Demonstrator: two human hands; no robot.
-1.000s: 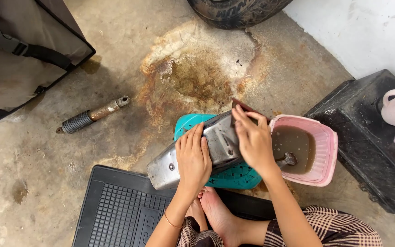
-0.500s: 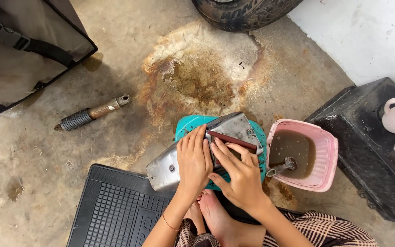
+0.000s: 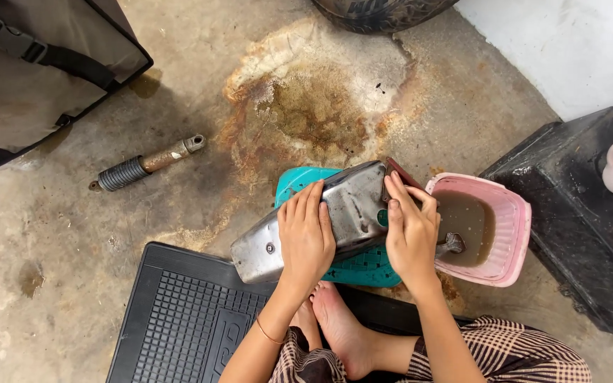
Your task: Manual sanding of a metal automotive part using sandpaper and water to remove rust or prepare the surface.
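Stained concrete floor carries a teal basket, and across it lies the metal cover. Left hand presses flat, fingers spread, pinning it; right hand pinches a dark pad at its upper end. Pink tub of murky water sits just right; keep the cover steady while rubbing.

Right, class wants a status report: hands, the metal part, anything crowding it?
Left hand flat on metal cover, pinning it. Right hand at its far end, pressing a dark red pad. Cover over teal basket. Pink basin of murky water close alongside.
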